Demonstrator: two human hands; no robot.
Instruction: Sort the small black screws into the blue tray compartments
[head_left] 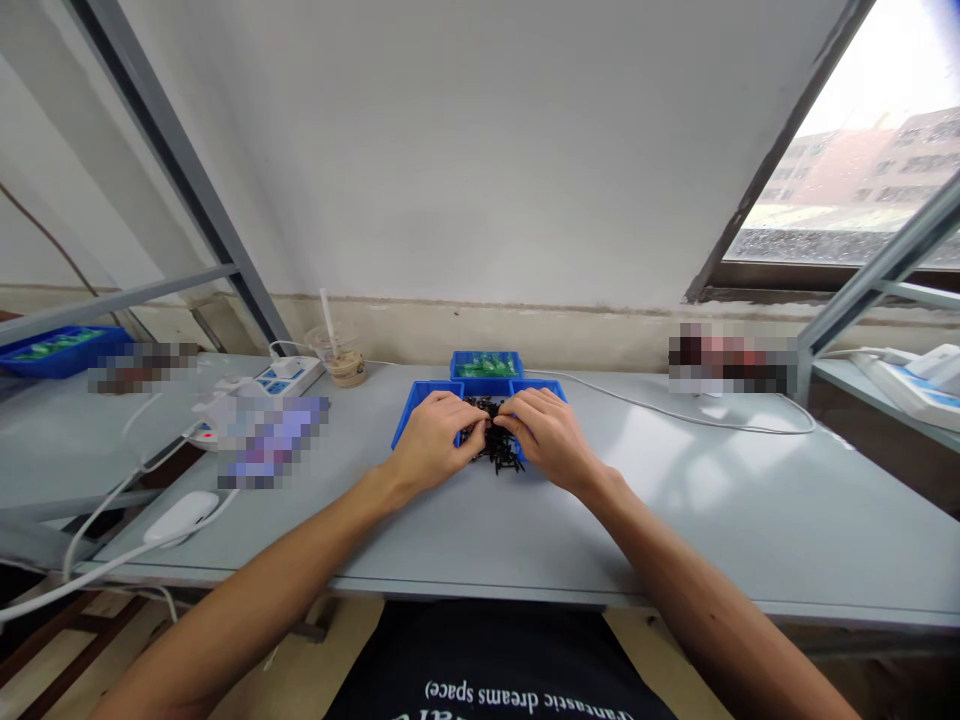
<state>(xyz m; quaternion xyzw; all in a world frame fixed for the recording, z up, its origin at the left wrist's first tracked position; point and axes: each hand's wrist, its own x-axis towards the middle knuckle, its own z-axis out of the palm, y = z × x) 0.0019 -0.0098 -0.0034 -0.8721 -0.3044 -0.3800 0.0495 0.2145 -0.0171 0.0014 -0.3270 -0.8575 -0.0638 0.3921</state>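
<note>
A loose pile of small black pieces lies on the table between my hands. My left hand is closed in a pinch over the left side of the pile. Opposite it, my right hand pinches too, its fingertips close to the left ones. Whatever sits between the fingertips is dark and too small to name. Blue bins stand around the pile: the left bin and the right bin are partly covered by my hands. Behind them a blue bin holds green, clear-wrapped items.
A plastic cup with a straw stands at the back left, near a white power strip. Further forward lie a blurred purple item and a white adapter. A white cable crosses the table's right side. Metal posts rise at both ends.
</note>
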